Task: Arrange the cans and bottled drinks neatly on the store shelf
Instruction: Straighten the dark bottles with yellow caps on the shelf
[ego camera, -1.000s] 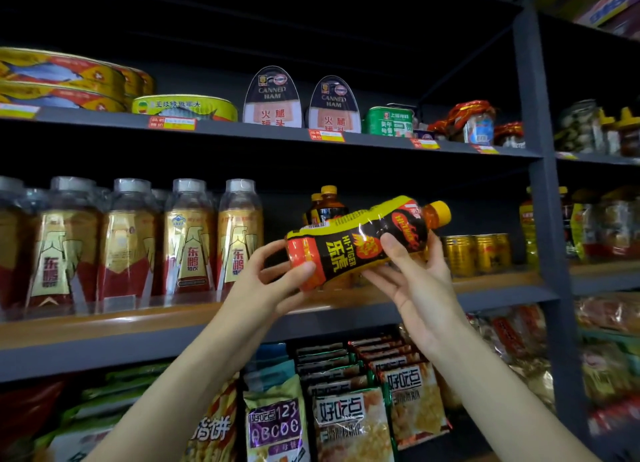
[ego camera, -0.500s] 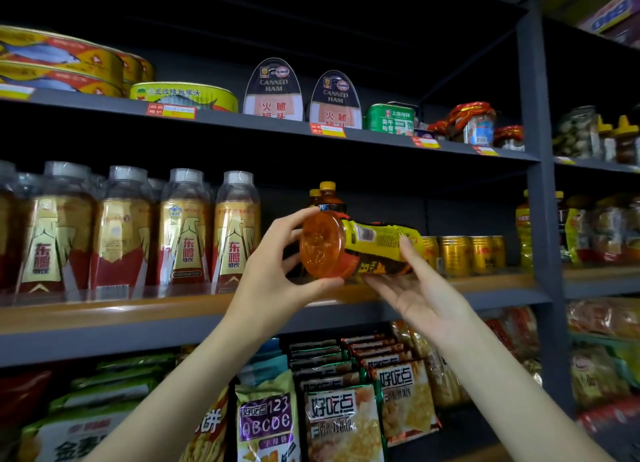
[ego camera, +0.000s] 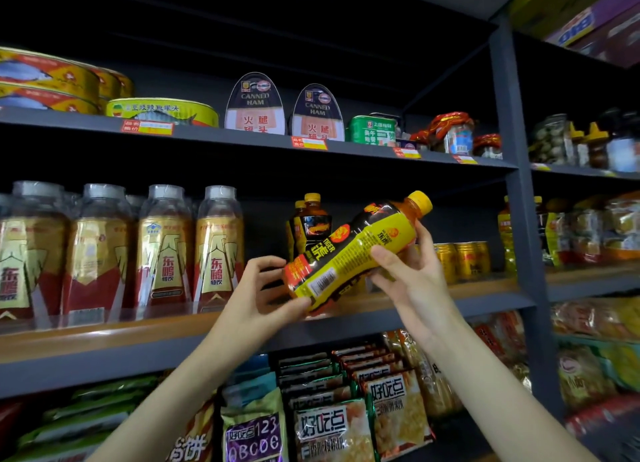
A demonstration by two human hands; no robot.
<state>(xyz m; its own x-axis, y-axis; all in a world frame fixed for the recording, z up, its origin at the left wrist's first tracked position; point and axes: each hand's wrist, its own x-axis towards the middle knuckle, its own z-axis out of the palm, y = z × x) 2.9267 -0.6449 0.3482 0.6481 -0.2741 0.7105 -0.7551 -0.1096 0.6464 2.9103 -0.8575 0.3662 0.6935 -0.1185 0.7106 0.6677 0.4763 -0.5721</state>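
Glossy plastic energy drink bottle (ego camera: 353, 250) with a shiny shrink-wrap label; clear plastic wrap over the gold bottles (ego camera: 162, 250); shiny metal gold cans (ego camera: 462, 260); smooth wooden shelf board (ego camera: 138, 330); matt grey metal upright (ego camera: 519, 219).

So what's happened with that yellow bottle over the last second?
The yellow-and-black bottle was turned: it lay nearly level, then its base swung toward the camera, and now it slants with its cap up to the right and barcode facing out. The left hand kept hold of its base; the right hand went from cradling it to gripping its upper half. The shelved bottles and gold cans stayed put.
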